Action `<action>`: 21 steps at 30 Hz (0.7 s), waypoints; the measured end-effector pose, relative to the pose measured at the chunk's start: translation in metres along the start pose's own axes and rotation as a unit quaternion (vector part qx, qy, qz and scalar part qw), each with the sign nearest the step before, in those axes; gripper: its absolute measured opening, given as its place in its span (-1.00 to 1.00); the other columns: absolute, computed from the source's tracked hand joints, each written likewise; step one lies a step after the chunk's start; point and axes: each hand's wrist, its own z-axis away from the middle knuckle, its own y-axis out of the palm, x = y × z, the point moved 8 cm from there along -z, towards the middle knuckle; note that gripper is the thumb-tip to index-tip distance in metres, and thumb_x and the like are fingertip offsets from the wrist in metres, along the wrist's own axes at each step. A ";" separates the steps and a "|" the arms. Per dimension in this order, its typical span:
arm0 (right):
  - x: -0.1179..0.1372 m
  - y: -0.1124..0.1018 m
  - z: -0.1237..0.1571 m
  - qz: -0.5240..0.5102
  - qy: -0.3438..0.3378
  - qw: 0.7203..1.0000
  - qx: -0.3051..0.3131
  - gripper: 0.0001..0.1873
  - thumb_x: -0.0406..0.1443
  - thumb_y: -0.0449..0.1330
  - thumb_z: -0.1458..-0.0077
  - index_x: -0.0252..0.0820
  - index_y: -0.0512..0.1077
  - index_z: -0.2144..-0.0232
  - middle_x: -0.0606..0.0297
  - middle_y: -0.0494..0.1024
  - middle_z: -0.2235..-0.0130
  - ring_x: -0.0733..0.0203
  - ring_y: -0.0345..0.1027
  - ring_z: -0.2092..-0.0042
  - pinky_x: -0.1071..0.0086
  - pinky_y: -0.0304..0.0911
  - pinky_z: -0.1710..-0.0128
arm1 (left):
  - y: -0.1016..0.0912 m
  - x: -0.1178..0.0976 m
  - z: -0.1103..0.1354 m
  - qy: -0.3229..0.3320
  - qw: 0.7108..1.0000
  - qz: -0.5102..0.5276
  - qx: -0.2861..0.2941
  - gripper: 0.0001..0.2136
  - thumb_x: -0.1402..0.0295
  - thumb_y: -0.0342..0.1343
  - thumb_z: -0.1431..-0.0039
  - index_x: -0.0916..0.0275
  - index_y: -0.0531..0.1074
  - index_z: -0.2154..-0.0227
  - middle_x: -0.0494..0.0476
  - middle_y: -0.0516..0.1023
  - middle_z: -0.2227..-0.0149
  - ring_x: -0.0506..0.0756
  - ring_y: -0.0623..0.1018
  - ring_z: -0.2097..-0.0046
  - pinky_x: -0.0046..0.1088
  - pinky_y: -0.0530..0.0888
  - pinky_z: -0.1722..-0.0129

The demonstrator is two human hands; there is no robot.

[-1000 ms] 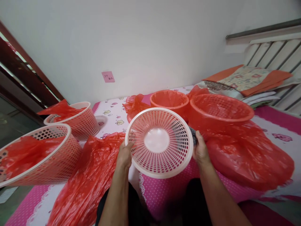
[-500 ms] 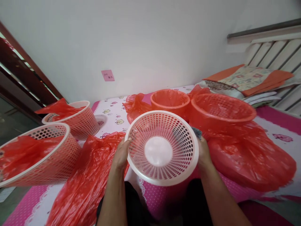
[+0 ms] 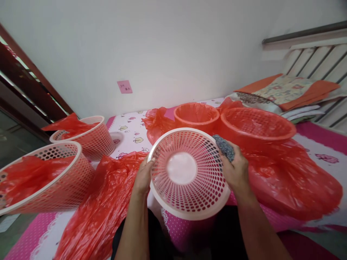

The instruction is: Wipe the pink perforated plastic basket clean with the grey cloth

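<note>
Basket [image 3: 189, 187] gripped at rim by left hand [image 3: 142, 177]; right hand [image 3: 235, 169] clutches grey cloth [image 3: 224, 146].

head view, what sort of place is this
Most likely a bedroom in a home. The white basket is held over a bed with a pink flowered sheet, and pillows and folded bedding are stacked at the far right.

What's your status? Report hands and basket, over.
Left hand grips white basket rim. Right hand holds grey cloth against its right side. Red bag close on left.
</note>
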 end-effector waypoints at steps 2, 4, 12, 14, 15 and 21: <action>0.000 0.003 0.001 0.000 -0.003 1.000 0.002 -0.52 -0.10 0.25 -0.20 -0.09 0.49 -0.13 0.05 0.63 -0.11 -0.11 0.52 -0.10 -0.08 0.37 -0.18 | 0.000 0.001 -0.001 -0.011 1.000 0.011 0.005 -0.52 0.22 0.39 -0.02 0.29 0.59 -0.01 0.28 0.72 0.06 0.32 0.68 0.01 -0.15 0.55 -0.05; 0.000 0.005 0.002 -0.005 0.004 1.000 0.008 -0.51 -0.10 0.24 -0.21 -0.11 0.48 -0.14 0.03 0.63 -0.10 -0.12 0.53 -0.08 -0.08 0.39 -0.15 | 0.000 0.002 -0.003 -0.021 0.999 0.023 0.013 -0.54 0.25 0.39 -0.01 0.28 0.58 0.00 0.26 0.73 0.09 0.32 0.68 0.02 -0.16 0.57 -0.03; -0.001 0.007 0.003 -0.015 0.009 1.000 0.008 -0.49 -0.08 0.25 -0.20 -0.14 0.47 -0.14 0.00 0.64 -0.08 -0.16 0.55 -0.05 -0.09 0.40 -0.12 | -0.001 0.004 -0.004 -0.030 0.999 0.032 0.017 -0.56 0.35 0.35 0.02 0.27 0.57 0.02 0.20 0.74 0.15 0.29 0.70 0.07 -0.18 0.60 0.03; -0.003 0.008 0.003 -0.015 0.014 1.000 0.008 -0.48 -0.08 0.26 -0.19 -0.14 0.47 -0.14 0.00 0.64 -0.07 -0.16 0.55 -0.04 -0.10 0.40 -0.11 | 0.000 0.004 -0.003 -0.026 0.999 0.031 0.016 -0.56 0.34 0.35 0.01 0.28 0.57 0.01 0.21 0.74 0.14 0.29 0.70 0.06 -0.19 0.60 0.03; -0.004 0.008 0.002 -0.017 0.015 1.000 0.008 -0.49 -0.08 0.26 -0.19 -0.13 0.47 -0.14 0.00 0.64 -0.08 -0.16 0.54 -0.05 -0.10 0.40 -0.12 | 0.000 0.003 -0.004 -0.025 0.999 0.031 0.016 -0.56 0.34 0.36 0.01 0.28 0.57 0.01 0.21 0.74 0.14 0.29 0.70 0.07 -0.19 0.60 0.03; 0.000 0.012 0.005 -0.033 0.009 0.999 0.008 -0.49 -0.09 0.26 -0.20 -0.13 0.47 -0.15 0.00 0.63 -0.10 -0.14 0.53 -0.08 -0.11 0.37 -0.16 | -0.004 0.008 -0.014 -0.066 0.997 0.047 0.019 -0.55 0.36 0.38 0.08 0.31 0.57 0.05 0.20 0.74 0.25 0.21 0.70 0.27 -0.27 0.63 0.19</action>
